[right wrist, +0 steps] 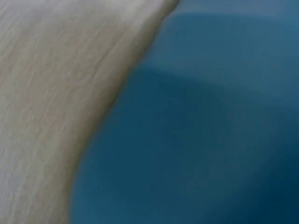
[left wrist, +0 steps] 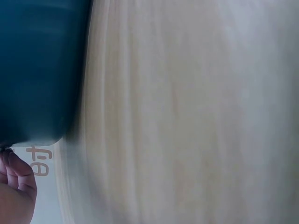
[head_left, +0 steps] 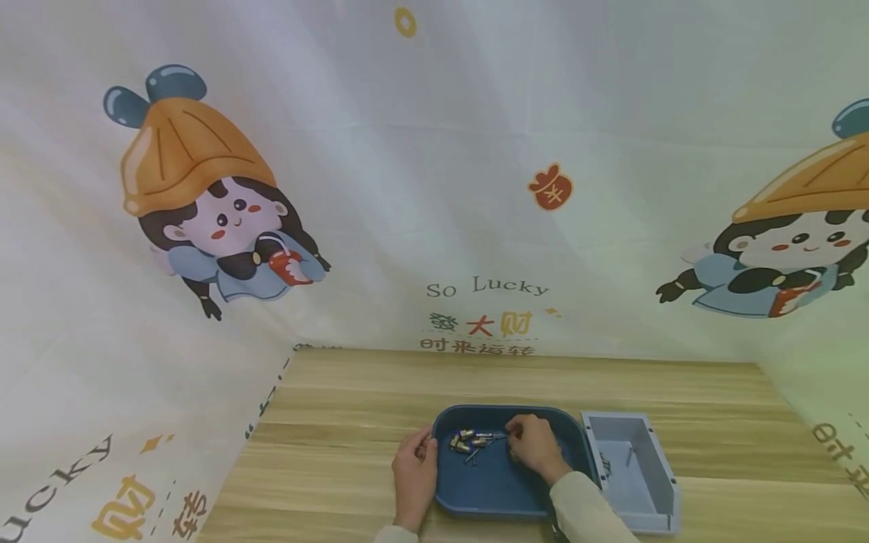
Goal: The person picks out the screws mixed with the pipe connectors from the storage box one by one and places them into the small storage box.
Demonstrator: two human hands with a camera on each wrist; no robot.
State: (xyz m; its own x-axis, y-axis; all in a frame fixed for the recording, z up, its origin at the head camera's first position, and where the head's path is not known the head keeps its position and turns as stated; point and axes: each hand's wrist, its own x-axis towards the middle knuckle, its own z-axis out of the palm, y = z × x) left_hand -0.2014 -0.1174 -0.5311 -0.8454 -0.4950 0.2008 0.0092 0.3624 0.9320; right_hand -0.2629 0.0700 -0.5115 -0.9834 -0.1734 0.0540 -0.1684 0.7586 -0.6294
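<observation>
A dark blue tray (head_left: 502, 490) lies on the wooden table. My left hand (head_left: 415, 475) grips its left rim; in the left wrist view the curled fingers (left wrist: 18, 170) are right at the edge of the tray (left wrist: 37, 70). Over the tray's right half, my right hand (head_left: 536, 445) reaches down with bent fingers, its fingertips right at some thin silver screws (head_left: 490, 436). Whether it pinches one I cannot tell. Several brass-coloured fittings (head_left: 463, 446) with blue parts lie left of those fingertips. Only the blurred tray (right wrist: 187, 140) and a sleeve (right wrist: 56, 93) show in the right wrist view.
Close against the tray's right side stands a grey open bin (head_left: 634, 483) with a few small metal pieces (head_left: 606, 464) at its left wall. The wooden table (head_left: 326, 467) runs back to a printed cloth (head_left: 380, 226) that hangs behind and at both sides.
</observation>
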